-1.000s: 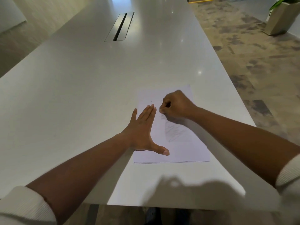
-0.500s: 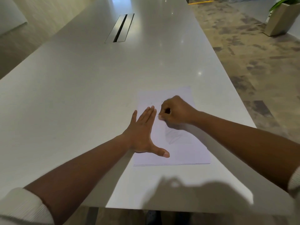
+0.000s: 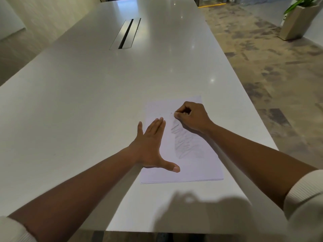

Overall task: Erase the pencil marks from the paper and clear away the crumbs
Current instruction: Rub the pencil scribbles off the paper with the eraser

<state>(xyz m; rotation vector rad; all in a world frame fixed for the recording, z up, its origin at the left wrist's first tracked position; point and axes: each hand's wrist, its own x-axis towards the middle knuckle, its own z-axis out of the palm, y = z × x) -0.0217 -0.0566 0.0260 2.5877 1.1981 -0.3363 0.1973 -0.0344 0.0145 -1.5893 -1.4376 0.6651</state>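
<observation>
Left hand [image 3: 151,145] lies spread flat on the paper [image 3: 197,170] — right hand [image 3: 191,117] grip pinches something hidden, above the pencil marks [image 3: 187,144]

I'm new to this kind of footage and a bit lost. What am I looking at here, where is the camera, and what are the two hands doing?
There is no machine here: a person wears a wide-angle camera on the head, so you look forward and down along both forearms. On a long white table lies a sheet of paper with a grey patch of pencil marks. The left hand lies flat on the paper's left edge, fingers straight, thumb spread. The right hand is curled at the top of the scribble, its fingertips pinching something small, probably an eraser, though it is mostly hidden. A few dark specks sit near it. A planter stands on the floor beyond.
</observation>
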